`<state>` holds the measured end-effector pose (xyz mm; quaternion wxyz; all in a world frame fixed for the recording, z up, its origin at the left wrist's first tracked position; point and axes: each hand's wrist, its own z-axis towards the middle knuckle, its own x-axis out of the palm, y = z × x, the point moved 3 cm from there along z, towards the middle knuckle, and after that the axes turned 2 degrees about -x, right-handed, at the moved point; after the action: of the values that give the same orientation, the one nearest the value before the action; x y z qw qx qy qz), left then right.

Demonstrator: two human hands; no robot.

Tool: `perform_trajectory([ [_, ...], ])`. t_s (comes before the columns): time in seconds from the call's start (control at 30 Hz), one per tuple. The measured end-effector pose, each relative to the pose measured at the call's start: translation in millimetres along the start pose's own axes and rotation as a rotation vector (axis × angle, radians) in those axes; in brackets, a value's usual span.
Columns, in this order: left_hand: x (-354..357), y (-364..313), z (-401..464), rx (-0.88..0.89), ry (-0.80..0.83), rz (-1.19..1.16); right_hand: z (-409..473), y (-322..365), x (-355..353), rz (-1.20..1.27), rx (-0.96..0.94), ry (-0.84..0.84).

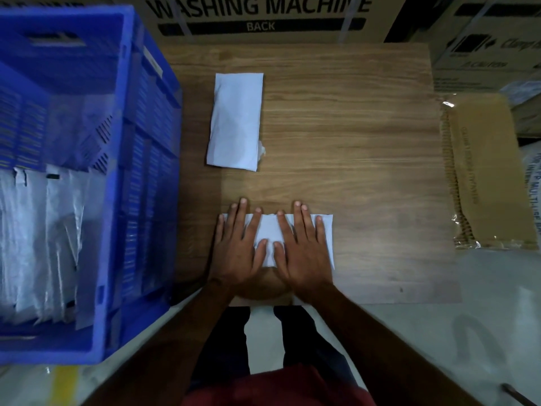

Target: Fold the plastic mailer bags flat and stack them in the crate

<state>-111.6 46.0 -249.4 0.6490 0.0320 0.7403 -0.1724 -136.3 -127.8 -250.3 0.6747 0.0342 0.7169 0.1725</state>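
A white mailer bag (326, 235) lies folded into a flat strip near the front edge of the wooden board (366, 142). My left hand (238, 247) and my right hand (301, 250) press flat on it side by side, fingers straight and spread. A second folded white mailer bag (235, 121) lies further back on the board, apart from my hands. The blue plastic crate (117, 200) stands at the left, with several white mailer bags (44, 244) upright inside it.
Large cardboard boxes (263, 19) stand behind the board. A plastic-wrapped bundle of brown cardboard (486, 171) lies at the right edge. Pale floor shows to the right and below the board.
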Motion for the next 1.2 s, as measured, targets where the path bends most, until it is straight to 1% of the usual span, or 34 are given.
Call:
perform_trajectory([
  [0.13,-4.1,-0.8,1.1,0.011,0.033,0.008,0.8,1.5,-2.6,0.026,-0.003,0.030],
  [0.2,-8.6,2.7,-5.9,0.035,0.020,-0.037,-1.1,1.3,-8.1,0.058,-0.010,0.062],
  [0.3,-11.8,9.9,-26.1,0.211,0.064,-0.123,-9.7,-9.9,-24.8,0.195,-0.048,0.057],
  [0.37,-12.3,12.0,-26.6,0.310,0.061,-0.048,-17.6,-16.1,-37.2,0.239,-0.112,0.084],
  [0.43,-14.7,8.2,-17.9,0.330,-0.009,0.052,-24.4,-17.0,-41.0,0.184,-0.167,0.156],
  [0.5,-25.6,-1.0,-8.6,0.322,-0.058,0.090,-25.0,-15.2,-38.9,0.082,-0.152,0.174],
  [0.57,-37.3,-4.0,-4.4,0.293,-0.041,0.085,-18.4,-11.6,-42.3,0.001,-0.075,0.128],
  [0.63,-48.7,-4.9,-2.0,0.289,-0.006,0.137,-9.1,-6.5,-54.3,-0.021,-0.022,0.074],
  [0.73,-66.5,-9.8,-2.1,0.320,-0.028,0.184,-2.4,-2.6,-75.7,-0.057,-0.096,-0.023],
  [0.8,-80.9,-10.0,-4.4,0.320,-0.051,0.112,-1.3,-3.7,-88.0,-0.098,-0.147,-0.057],
  [0.87,-98.6,-8.6,-4.2,0.317,-0.067,-0.059,-1.8,-6.0,-98.4,-0.099,-0.182,-0.071],
  [0.9,-105.1,-8.1,-2.5,0.295,-0.055,-0.163,-1.8,-8.5,-104.9,-0.070,-0.183,-0.065],
  [0.97,-117.1,-8.1,-4.3,0.172,0.005,-0.361,-1.1,-14.9,-117.5,0.014,-0.138,-0.043],
  [1.03,-114.5,-3.1,-5.6,0.035,-0.094,-0.461,1.6,-17.7,-123.7,0.084,-0.073,-0.008],
  [1.07,-107.8,1.7,-6.0,-0.088,-0.094,-0.532,3.4,-18.9,-121.3,0.109,-0.039,0.003],
  [1.13,-88.7,11.7,-7.1,-0.357,-0.004,-0.674,7.3,-21.8,-111.9,0.159,0.050,-0.035],
  [1.17,-78.3,16.1,-7.8,-0.435,0.001,-0.677,8.7,-22.9,-105.7,0.158,0.089,-0.060],
  [1.2,-74.3,17.1,-9.2,-0.464,-0.030,-0.593,9.2,-22.9,-99.0,0.130,0.100,-0.094],
])
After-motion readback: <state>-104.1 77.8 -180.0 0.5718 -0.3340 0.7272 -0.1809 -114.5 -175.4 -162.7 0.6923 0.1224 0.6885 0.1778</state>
